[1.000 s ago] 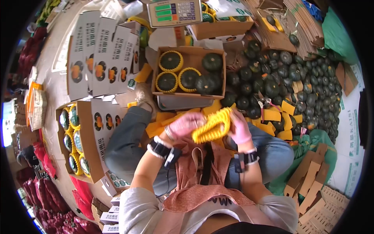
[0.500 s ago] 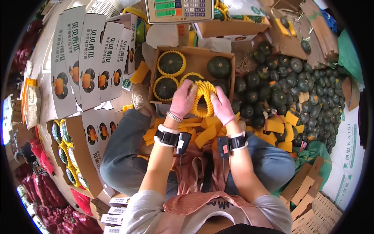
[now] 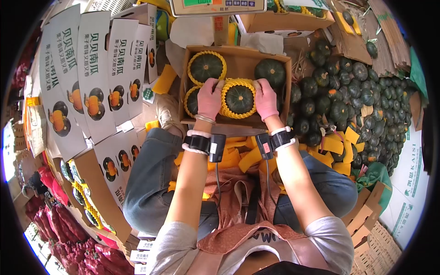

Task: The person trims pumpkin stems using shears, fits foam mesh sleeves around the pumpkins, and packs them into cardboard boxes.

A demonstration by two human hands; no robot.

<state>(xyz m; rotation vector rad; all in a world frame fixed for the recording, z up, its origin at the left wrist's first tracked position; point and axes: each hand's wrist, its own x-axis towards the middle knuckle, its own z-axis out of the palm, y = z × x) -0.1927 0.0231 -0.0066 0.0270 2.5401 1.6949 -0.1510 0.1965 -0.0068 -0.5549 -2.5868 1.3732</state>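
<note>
A dark green pumpkin (image 3: 240,99) with a yellow foam net (image 3: 225,106) round its sides is between my two hands, at the front of the open cardboard box (image 3: 236,125). My left hand (image 3: 210,98), in a pink glove, is closed on the net's left edge. On the opposite edge my right hand (image 3: 266,99), gloved the same way, grips the net too. Behind, at the back left of the box, sits another netted pumpkin (image 3: 206,67). One more netted pumpkin (image 3: 192,101) is partly hidden by my left hand. The back right holds a bare pumpkin (image 3: 269,72).
Loose pumpkins (image 3: 339,110) lie in a large pile to the right. Yellow foam nets (image 3: 250,159) are scattered before my legs. Printed cartons (image 3: 94,64) stand at left, and a digital scale (image 3: 219,6) is beyond the box. A filled carton (image 3: 98,201) sits at lower left.
The net that was bunched and stretched between my hands now surrounds a pumpkin. Both hands have spread apart to its two sides, and the view has shifted slightly.
</note>
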